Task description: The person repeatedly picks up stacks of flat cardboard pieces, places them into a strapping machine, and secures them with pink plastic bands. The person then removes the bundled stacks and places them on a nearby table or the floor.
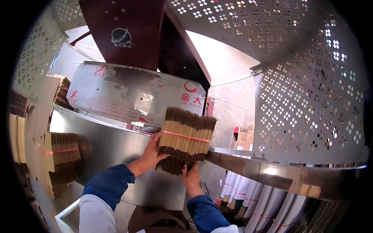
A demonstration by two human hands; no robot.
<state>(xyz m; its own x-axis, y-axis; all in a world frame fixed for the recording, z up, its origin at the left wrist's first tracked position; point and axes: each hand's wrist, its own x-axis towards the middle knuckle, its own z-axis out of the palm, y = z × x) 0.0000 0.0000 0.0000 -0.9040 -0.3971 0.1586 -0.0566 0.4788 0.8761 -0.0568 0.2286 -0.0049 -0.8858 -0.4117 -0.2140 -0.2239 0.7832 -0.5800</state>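
Note:
A thick bundle of flat brown cardboard pieces [186, 138], bound round its middle by a pink strap, is between my hands above the shiny metal table. My left hand [150, 153] grips its left side, thumb along the near face and the other fingers partly hidden behind it. At the lower right corner my right hand [191, 178] holds it from below, with some fingers out of sight under the edge. The bundle's dark jagged edges show at top and bottom. Whether it rests on the metal table [112, 143] or is lifted off, I cannot tell.
Another strapped cardboard bundle [62, 151] stands at the left table edge. A dark red machine housing [124, 35] rises behind a film-covered metal panel [136, 93]. Perforated metal guards [307, 101] curve on the right. Below a metal rail [241, 165] stand several strapped pale bundles [260, 200].

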